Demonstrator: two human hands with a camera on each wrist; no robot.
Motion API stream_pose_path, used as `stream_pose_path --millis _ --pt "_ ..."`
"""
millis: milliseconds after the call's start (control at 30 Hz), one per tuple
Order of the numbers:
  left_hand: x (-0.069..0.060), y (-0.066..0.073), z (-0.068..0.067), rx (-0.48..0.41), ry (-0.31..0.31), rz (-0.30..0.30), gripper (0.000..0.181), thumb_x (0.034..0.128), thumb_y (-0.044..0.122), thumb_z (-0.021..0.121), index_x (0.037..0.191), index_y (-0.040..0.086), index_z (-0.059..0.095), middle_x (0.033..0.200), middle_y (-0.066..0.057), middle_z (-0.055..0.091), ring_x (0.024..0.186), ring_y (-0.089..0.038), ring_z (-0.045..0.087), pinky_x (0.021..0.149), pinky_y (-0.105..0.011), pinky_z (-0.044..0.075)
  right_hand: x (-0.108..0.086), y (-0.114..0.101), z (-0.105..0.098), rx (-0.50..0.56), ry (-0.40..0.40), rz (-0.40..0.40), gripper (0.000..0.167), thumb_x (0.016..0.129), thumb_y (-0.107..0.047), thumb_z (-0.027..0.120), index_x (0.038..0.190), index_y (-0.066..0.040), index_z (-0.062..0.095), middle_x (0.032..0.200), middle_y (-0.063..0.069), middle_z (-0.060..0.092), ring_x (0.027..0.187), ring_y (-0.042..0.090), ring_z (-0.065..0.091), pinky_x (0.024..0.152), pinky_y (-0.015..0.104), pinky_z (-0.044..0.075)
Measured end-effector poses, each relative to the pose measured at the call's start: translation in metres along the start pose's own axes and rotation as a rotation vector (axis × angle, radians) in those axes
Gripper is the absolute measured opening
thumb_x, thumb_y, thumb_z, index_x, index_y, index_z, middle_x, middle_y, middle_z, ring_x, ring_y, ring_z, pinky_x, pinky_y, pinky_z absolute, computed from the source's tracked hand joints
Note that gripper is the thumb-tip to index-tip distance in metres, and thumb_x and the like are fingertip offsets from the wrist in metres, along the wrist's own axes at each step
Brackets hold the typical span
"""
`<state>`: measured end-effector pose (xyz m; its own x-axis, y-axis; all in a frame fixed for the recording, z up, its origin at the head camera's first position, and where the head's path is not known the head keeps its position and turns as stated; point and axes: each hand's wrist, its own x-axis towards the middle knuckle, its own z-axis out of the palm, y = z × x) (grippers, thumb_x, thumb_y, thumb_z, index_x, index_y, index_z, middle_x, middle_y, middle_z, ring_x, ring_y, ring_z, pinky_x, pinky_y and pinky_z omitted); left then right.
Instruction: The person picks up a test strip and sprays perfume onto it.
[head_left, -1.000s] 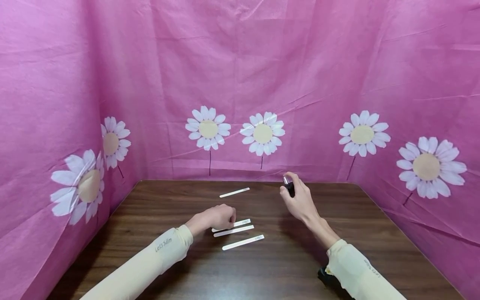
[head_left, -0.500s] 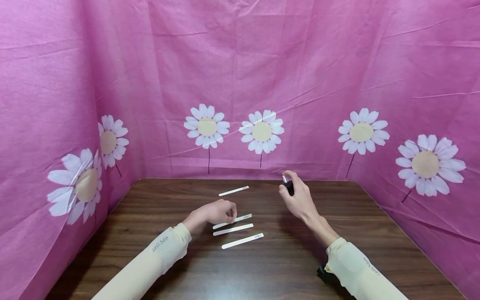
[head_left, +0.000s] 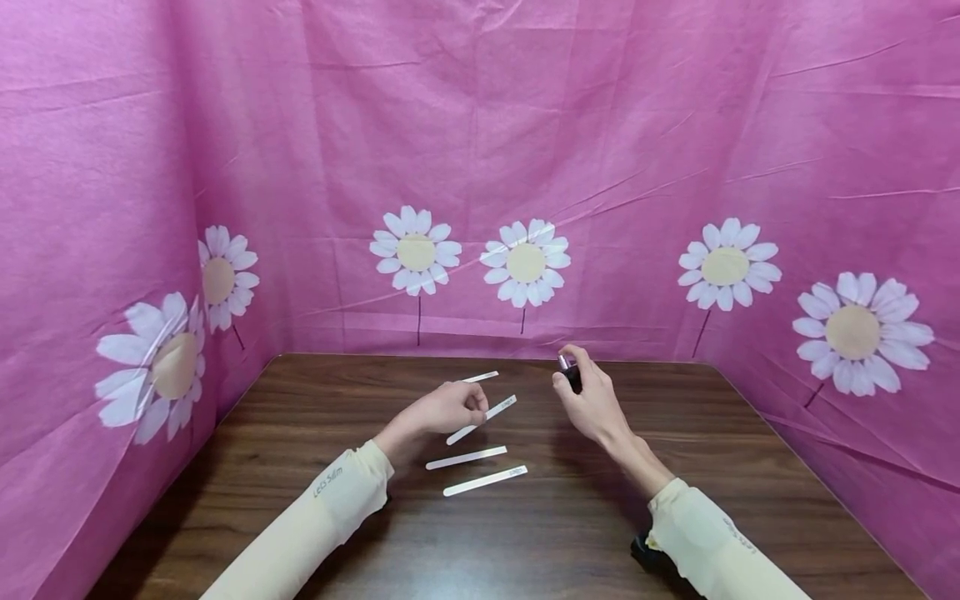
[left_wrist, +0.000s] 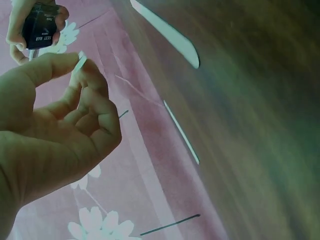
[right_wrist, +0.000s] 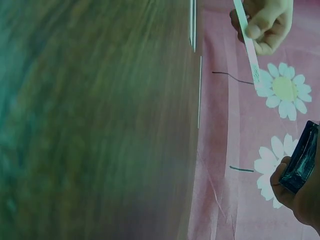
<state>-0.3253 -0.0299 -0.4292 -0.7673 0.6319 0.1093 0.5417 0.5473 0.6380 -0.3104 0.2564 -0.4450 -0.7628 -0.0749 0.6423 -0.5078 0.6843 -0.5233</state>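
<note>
My left hand [head_left: 444, 407] pinches a white perfume test strip [head_left: 504, 407] between thumb and fingers, raised above the table. The right wrist view shows this test strip [right_wrist: 250, 50] with small print near one end. My right hand [head_left: 597, 407] grips a black perfume bottle [head_left: 573, 380] with a silver sprayer, the index finger reaching over its top. Lettering shows on the bottle [left_wrist: 41, 27] in the left wrist view. Two more strips lie nearer me, a middle strip [head_left: 467, 458] and a front strip [head_left: 486, 481]. A far strip [head_left: 482, 377] is partly hidden behind my left hand.
The dark wooden table [head_left: 570, 525] reaches back to a pink curtain [head_left: 615, 167] printed with white daisies, which also hangs at both sides. Something black [head_left: 651, 557] shows under my right cuff.
My left hand has risen off the table with the pinched test strip and moved away from me and right, toward the bottle. My right hand with the perfume bottle has shifted slightly left.
</note>
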Motion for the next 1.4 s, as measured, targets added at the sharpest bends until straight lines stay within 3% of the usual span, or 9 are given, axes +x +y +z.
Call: stream_pose_path --millis 300,533,967,1400 --pt "0.001 0.001 0.004 -0.126 0.121 -0.027 0.008 0.0934 0.011 0.067 0.1 0.008 0.065 0.083 0.003 0.066 0.078 -0.012 0.061 0.072 -0.031 0.049 -0.003 -0.012 0.007 -0.034 -0.069 -0.027 0.047 0.092 -0.027 0.066 0.137 -0.024 0.053 0.112 0.008 0.063 0.094 0.026 0.061 0.079 0.048 0.052" --pt "0.001 0.004 0.002 -0.192 0.165 -0.02 0.009 0.0955 0.013 0.067 0.103 0.007 0.066 0.084 0.001 0.065 0.077 -0.014 0.061 0.07 -0.031 0.05 -0.005 -0.027 0.013 -0.084 -0.161 -0.07 0.041 0.089 -0.029 0.065 0.13 -0.028 0.056 0.096 -0.001 0.058 0.081 0.019 0.054 0.067 0.039 0.047" --pt "0.001 0.011 0.007 -0.175 0.177 -0.006 0.008 0.0947 0.015 0.068 0.101 0.01 0.067 0.082 0.003 0.064 0.075 -0.013 0.06 0.068 -0.03 0.048 -0.012 -0.027 0.016 -0.093 -0.131 -0.13 0.044 0.087 -0.027 0.067 0.131 -0.026 0.057 0.096 -0.001 0.059 0.08 0.017 0.055 0.068 0.038 0.047" --pt "0.003 0.013 0.007 -0.194 0.184 0.018 0.008 0.0945 0.012 0.068 0.101 0.007 0.067 0.083 0.001 0.065 0.076 -0.013 0.061 0.068 -0.03 0.048 -0.013 -0.027 0.014 -0.115 -0.127 -0.137 0.042 0.086 -0.027 0.067 0.127 -0.026 0.058 0.093 -0.001 0.058 0.078 0.016 0.055 0.066 0.037 0.047"
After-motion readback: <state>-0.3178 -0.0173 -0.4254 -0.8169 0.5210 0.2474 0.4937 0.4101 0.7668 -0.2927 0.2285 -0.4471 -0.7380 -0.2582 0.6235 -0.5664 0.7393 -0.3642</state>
